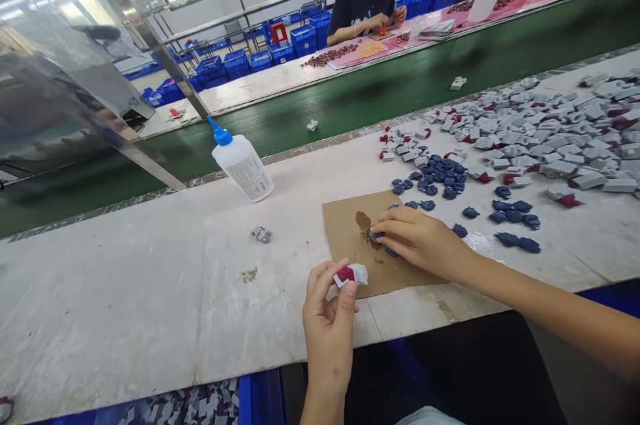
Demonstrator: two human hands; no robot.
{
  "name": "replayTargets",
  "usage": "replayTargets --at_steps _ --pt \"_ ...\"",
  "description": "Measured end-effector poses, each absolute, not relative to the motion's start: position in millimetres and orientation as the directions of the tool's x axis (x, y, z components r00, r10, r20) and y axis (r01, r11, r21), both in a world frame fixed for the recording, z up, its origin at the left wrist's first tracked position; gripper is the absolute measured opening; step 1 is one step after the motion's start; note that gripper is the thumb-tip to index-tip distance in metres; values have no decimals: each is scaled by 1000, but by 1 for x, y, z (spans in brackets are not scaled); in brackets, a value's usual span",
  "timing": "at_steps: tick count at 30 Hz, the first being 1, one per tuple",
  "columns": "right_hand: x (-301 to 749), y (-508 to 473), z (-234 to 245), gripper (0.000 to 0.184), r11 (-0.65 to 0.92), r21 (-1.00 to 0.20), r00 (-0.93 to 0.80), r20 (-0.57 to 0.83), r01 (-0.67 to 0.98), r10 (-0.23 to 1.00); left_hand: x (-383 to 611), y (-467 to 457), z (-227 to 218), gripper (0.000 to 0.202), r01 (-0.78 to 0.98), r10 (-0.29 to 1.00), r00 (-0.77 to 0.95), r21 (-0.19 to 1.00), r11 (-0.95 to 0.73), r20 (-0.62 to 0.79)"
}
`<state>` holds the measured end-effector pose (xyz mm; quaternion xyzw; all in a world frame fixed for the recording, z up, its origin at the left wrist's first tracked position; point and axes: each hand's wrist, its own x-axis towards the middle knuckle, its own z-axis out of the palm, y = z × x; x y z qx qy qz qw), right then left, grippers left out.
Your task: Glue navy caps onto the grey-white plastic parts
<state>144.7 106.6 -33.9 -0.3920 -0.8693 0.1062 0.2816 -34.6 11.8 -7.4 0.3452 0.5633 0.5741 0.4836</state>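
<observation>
My left hand (pixel 330 308) pinches a small white and dark-red plastic part (pixel 351 274) between thumb and fingers, just over the near left edge of a brown cardboard sheet (pixel 345 225). Over the middle of that sheet, my right hand (pixel 415 238) is closed with its fingertips on a small dark blue part (pixel 376 234). This part is at a wet brown stain (pixel 363 220) on the cardboard, and my fingers partly hide it. More dark blue parts (pixel 443 175) lie loose beyond and to the right of my right hand.
A big heap of grey and dark-red parts (pixel 550 125) covers the right side. A white bottle with a blue nozzle (pixel 245 168) stands left of the cardboard, near a lone grey part (pixel 261 234). Beyond runs a green conveyor belt (pixel 370 108); co-workers sit across it. A blue bin (pixel 245 398) is below the table edge.
</observation>
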Motion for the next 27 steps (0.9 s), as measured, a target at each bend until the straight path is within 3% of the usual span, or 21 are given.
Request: replayTargets --at_steps 3,6,12,15,18,21,27 --pt "142 107 -32 15 672 -431 -531 412 602 740 -36 13 -7 23 -174 932 -324 979 109 -162" --pt "142 108 -34 22 674 -437 -527 420 596 738 -36 14 -8 26 -317 902 -334 934 165 -273" --pt "143 111 -35 23 663 -432 -554 365 611 748 -35 15 -6 18 -699 861 -142 665 262 -488" --pt "138 103 -18 17 597 -576 -430 414 559 802 -35 14 -4 18 -807 826 -50 510 298 -561" --pt "127 84 7 11 460 -767 -272 373 449 887 -31 12 -5 22 -870 813 -27 414 268 -582" --pt "114 66 24 11 334 -892 -204 282 304 937 -23 10 -6 25 -883 792 -100 420 208 -602" --pt "102 57 32 10 183 -970 -224 145 159 964 -13 10 0 26 -765 821 -272 630 133 -503"
